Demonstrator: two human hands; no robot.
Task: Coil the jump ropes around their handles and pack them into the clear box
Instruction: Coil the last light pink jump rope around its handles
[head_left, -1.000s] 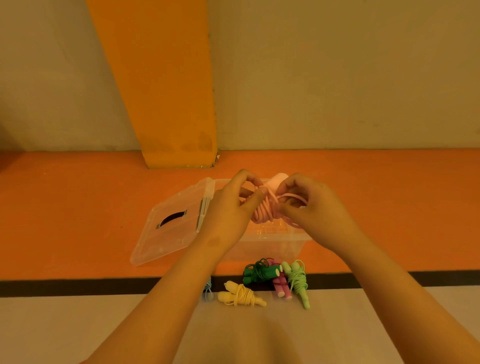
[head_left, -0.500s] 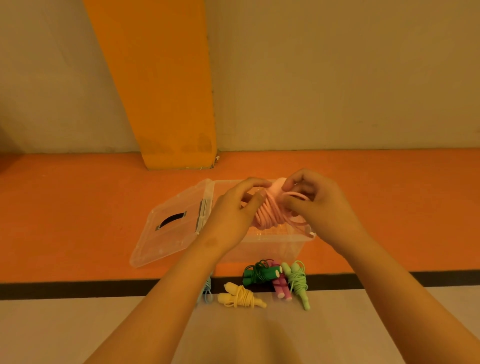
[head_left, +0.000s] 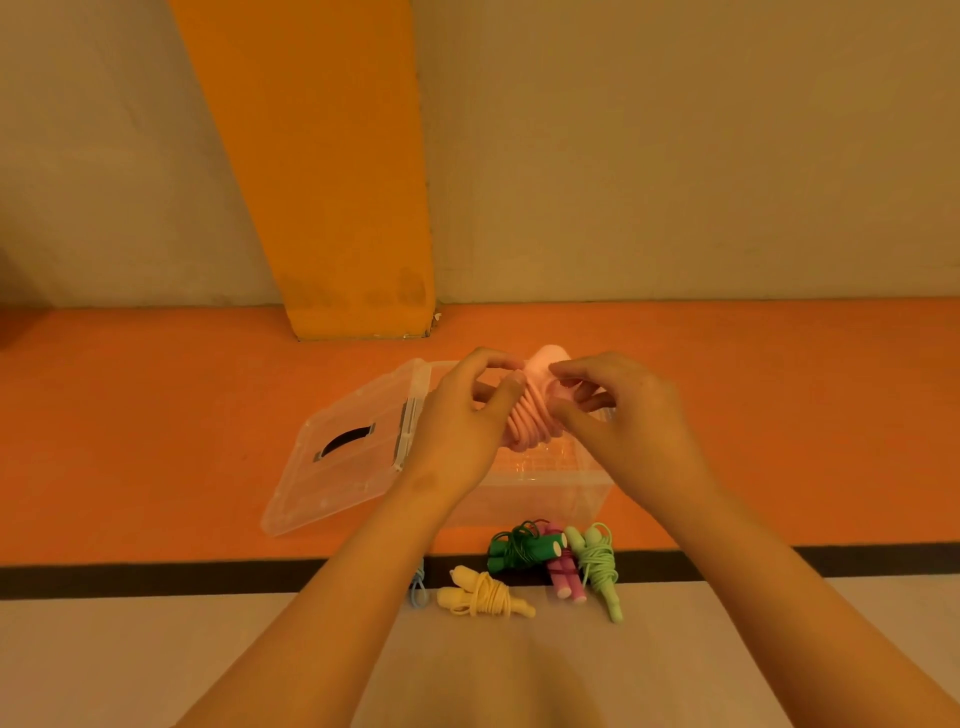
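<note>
We note the hinged lid lying open, left of the clear box. Our left hand curls round the pink jump rope, thumb pressed on the coils, above the box. Our right hand pinches cord at the bundle's right side. Risk: if either grip eases before the end is tucked, the springy coils likely unwind. The yellow rope and three other wound ropes wait unpacked on the floor.

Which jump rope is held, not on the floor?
The pale pink rope: the left hand and right hand hold it over the clear box. The yellow rope, dark green rope, magenta rope and light green rope lie on the floor.
</note>
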